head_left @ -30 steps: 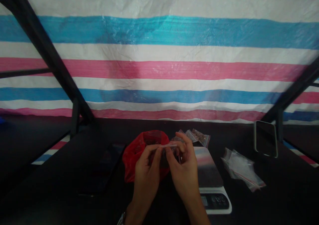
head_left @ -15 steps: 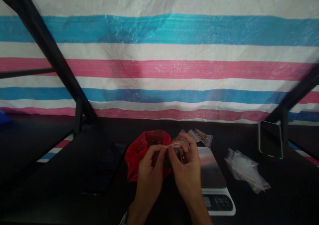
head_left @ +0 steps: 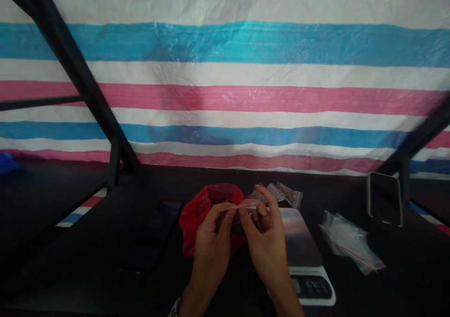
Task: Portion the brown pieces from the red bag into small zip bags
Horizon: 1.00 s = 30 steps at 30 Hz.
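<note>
Both hands pinch the top edge of a small clear zip bag [head_left: 239, 223] with dark contents in its lower part. My left hand [head_left: 213, 242] is closed on the bag's left side, thumb against forefinger. On its right side my right hand [head_left: 263, 242] grips the edge between thumb and fingers, the forefinger raised. Behind my hands sits an open red plastic bag [head_left: 193, 223] with dark bits inside. A digital scale [head_left: 302, 242] with a metal plate stands just right of my right hand, partly covered by it.
Filled zip bags [head_left: 288, 194] lie behind the scale. Flat clear zip bags [head_left: 346, 237] are piled to its right. A phone [head_left: 385, 199] leans near the right post. A dark flat device [head_left: 154, 237] lies left. A striped sheet [head_left: 246, 97] hangs behind the black table [head_left: 87, 270].
The view has shifted slightly, so the table things appear a little further right. Both hands keep hold of the zip bag, with the fingers moving only a little along its edge.
</note>
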Available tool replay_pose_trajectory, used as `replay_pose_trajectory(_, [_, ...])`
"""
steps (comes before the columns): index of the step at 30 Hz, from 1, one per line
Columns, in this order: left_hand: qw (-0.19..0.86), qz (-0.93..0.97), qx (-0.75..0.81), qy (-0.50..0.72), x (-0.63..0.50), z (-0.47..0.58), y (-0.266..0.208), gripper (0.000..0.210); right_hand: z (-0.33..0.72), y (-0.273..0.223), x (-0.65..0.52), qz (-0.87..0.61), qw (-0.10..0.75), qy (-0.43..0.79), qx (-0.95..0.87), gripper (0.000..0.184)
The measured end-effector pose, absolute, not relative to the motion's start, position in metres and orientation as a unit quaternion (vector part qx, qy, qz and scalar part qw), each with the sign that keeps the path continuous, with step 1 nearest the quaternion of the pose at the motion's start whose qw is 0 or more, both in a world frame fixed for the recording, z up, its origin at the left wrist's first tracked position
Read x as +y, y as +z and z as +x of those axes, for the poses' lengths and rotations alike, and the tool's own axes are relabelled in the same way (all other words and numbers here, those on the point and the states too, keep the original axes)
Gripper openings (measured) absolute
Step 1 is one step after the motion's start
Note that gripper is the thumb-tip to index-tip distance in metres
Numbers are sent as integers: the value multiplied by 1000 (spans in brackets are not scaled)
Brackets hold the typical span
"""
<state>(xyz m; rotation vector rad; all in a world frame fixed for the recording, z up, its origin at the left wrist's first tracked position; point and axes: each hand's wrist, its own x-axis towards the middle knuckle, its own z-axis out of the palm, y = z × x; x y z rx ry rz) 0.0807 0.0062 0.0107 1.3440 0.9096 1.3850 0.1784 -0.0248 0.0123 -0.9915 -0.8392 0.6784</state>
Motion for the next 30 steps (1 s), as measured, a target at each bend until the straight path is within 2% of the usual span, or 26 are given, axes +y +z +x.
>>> replay_pose_trajectory(12, [470,551,386,571,7,78,10,19,176,14,-22,-449,747,301,-387,56])
replay_pose_trajectory(23, [466,529,415,575,8,73,11,24,171,13,-21,-463,734,315,-385,64])
replay_pose_trajectory(30, [486,516,411,573,8,73,13,27,168,14,-20,-476,737,321,-356,61])
